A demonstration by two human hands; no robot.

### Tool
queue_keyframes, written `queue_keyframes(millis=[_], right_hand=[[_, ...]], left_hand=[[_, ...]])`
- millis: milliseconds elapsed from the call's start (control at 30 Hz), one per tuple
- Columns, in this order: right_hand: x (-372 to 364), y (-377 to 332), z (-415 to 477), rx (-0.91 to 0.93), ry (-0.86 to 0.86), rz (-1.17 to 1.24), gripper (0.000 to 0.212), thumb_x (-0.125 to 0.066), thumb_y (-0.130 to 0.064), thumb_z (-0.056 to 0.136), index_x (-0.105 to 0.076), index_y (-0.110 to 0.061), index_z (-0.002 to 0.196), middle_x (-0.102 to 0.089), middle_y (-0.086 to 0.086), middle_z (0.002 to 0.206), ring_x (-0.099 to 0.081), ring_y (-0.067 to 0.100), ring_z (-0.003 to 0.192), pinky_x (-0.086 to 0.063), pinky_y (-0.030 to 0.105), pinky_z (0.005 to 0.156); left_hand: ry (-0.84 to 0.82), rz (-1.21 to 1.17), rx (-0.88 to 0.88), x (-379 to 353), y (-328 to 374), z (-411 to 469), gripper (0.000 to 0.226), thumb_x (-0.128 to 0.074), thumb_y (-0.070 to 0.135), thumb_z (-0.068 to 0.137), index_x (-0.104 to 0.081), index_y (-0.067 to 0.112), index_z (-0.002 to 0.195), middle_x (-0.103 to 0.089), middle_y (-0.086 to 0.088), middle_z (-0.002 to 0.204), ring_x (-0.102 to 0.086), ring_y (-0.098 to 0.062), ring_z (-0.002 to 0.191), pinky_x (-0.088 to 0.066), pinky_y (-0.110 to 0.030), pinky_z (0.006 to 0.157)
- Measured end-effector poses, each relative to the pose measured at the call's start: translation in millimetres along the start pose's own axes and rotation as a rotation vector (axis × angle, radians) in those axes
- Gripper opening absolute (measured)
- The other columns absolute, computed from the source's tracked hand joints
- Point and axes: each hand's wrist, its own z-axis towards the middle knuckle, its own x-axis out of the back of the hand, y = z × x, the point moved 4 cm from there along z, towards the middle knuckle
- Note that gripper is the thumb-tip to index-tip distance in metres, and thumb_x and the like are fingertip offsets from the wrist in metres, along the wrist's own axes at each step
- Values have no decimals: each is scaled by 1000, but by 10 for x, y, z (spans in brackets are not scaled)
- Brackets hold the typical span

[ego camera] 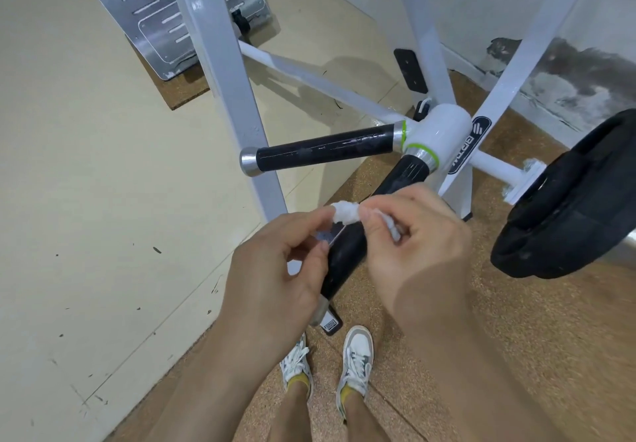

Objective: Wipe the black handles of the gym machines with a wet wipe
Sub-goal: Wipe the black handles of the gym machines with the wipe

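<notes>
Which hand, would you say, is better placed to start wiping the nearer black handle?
Probably the right hand: it holds most of the wet wipe over the nearer black handle; the left hand only pinches one end.

Your head cam points steeply down, close over the nearer black cylindrical handle (344,266); white sneakers (358,355) near, white steel frame (220,45) far.

Two bare forearms (213,372) lead to the left hand (275,269) and the right hand (413,235). Below the hands, between the forearms, are two white low-top sneakers (356,359) with grey panels and white laces. Yellow ankle socks (298,380) show at the sneaker collars, and bare shins (292,414) rise from them.
</notes>
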Motion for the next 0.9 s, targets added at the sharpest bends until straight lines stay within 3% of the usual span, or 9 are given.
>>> queue_keyframes(millis=[100, 267, 400, 500, 600, 667, 767, 900], right_hand=[[-75, -108, -149, 57, -85, 31, 11, -67, -6, 81, -74, -13, 83, -61, -3, 80, -54, 5, 65, -43, 10, 57], [11, 32, 47, -24, -17, 44, 11, -68, -7, 83, -75, -16, 82, -61, -5, 80, -55, 5, 66, -44, 14, 56], [-50, -78, -78, 49, -174, 93, 14, -67, -6, 84, -75, -17, 85, -59, -4, 80, -49, -1, 59, -36, 7, 54], [39, 77, 110, -71, -51, 116, 12, -68, -9, 84, -75, -19, 82, -59, -5, 79, -54, 3, 65, -38, 10, 57], [11, 7, 24, -54, -118, 83, 10, -68, -8, 84, -75, -16, 85, -59, -5, 81, -53, 1, 63, -38, 6, 55], [32, 22, 4, -135, -154, 165, 10, -70, -9, 84, -76, -17, 87, -60, -6, 84, -56, 4, 62, -42, 9, 53], [104, 101, 100, -276, -40, 240, 12, -73, -12, 81, -75, -22, 87, -65, -3, 87, -64, 10, 65, -53, 20, 58], [113, 10, -8, -420, 25, 491, 13, -69, -14, 84, -75, -26, 85, -74, 1, 81, -71, 9, 72, -54, 18, 65]], left_hand=[[-2, -42, -1, 1, 2, 25, 33, -63, 18, 86, -66, 42, 108, -66, 21, 93, -65, -4, 85, -51, -19, 80], [-17, -71, -6, -29, 9, 69, 28, -62, 19, 90, -68, 37, 110, -66, 22, 97, -64, -2, 88, -48, -13, 77], [-39, -90, 10, -10, 54, 170, 20, -65, 22, 87, -73, 37, 97, -70, 18, 89, -63, 4, 88, -44, -6, 73], [-102, -31, 15, -54, 45, 235, 20, -65, 26, 86, -71, 44, 92, -70, 18, 87, -63, 2, 86, -48, -13, 74], [-118, -31, 44, -80, 5, 297, 15, -70, 31, 81, -73, 39, 94, -70, 16, 85, -64, -1, 84, -52, -26, 79], [-123, -73, 105, -83, -25, 354, 10, -75, 30, 77, -74, 33, 87, -71, 14, 80, -66, -6, 80, -54, -33, 79], [-106, -31, 83, -86, 40, 435, 9, -74, 24, 79, -72, 32, 74, -70, 14, 75, -65, -4, 74, -51, -25, 72], [-139, -205, 49, -113, 261, 409, 13, -73, 14, 79, -72, 24, 71, -70, 11, 64, -65, -3, 62, -51, -17, 61]])
